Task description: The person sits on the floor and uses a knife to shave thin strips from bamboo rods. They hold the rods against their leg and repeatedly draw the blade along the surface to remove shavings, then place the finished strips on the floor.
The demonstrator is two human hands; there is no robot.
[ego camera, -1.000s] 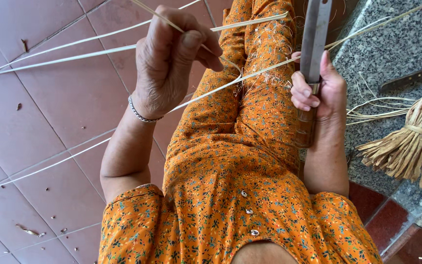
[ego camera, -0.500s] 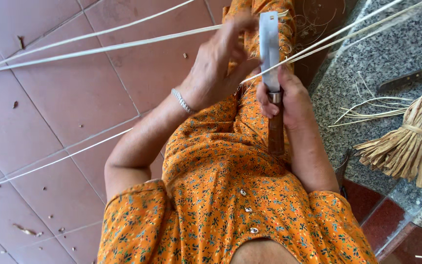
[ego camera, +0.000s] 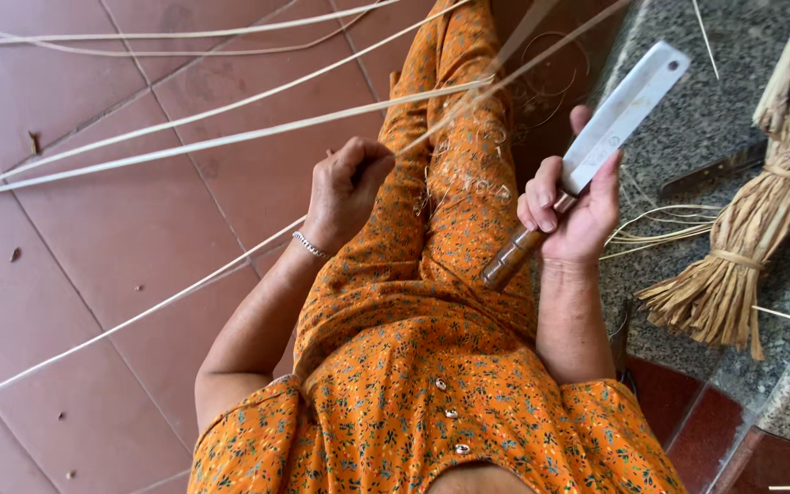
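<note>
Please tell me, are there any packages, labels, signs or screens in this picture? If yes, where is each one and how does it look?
None are in view: no package, label, sign or screen.
The nearest to a package is a tied bundle of dry straw, tan, lying on the grey stone slab at the right.
The right hand holds a flat pale blade with a brown handle; I can make out no label on it.

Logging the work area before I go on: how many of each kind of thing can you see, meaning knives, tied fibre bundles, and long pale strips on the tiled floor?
Knives: 2, the broad knife in the right hand and a dark knife on the stone ledge.
Tied fibre bundles: 1.
Long pale strips: about 5; they overlap, one runs by the left hand.
Total: about 8.
</note>
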